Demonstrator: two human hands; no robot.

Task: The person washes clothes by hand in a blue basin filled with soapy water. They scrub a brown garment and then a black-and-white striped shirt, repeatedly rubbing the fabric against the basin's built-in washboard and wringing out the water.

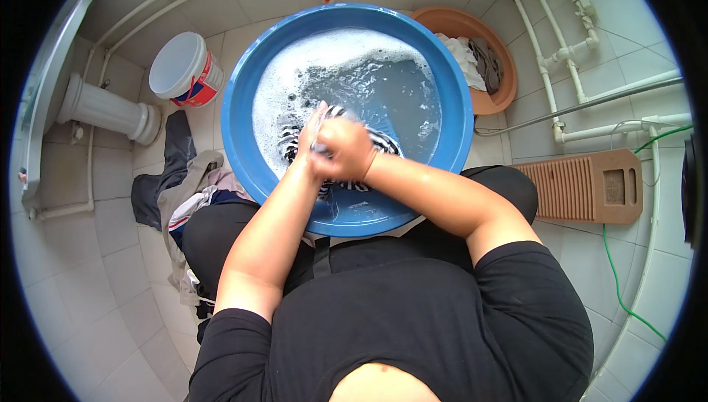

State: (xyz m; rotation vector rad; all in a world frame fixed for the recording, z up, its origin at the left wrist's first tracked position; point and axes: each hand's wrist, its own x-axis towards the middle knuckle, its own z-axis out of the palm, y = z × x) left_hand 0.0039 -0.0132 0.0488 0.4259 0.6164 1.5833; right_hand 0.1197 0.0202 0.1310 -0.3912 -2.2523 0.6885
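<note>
A large blue basin (240, 173) of sudsy water stands in front of my knees. Over its near left part, both my hands are closed together on a black-and-white striped garment (383, 142), which hangs partly into the water. My right hand (348, 150) is in a fist on top, with a bit of the cloth showing between its fingers. Pressed against it from the left is my left hand (308, 136), its fingers mostly hidden behind the right one. White foam (276, 77) covers the basin's left and far sides, while greyish water (409, 99) shows at the right.
Clothes (177, 188) lie heaped on the floor by my left knee. Beyond them are a lidded white bucket (177, 66) and a white sink pedestal (110, 111). An orange basin (505, 92) holding clothes stands far right. A brown washboard (582, 188) and a green cord (616, 284) lie at right.
</note>
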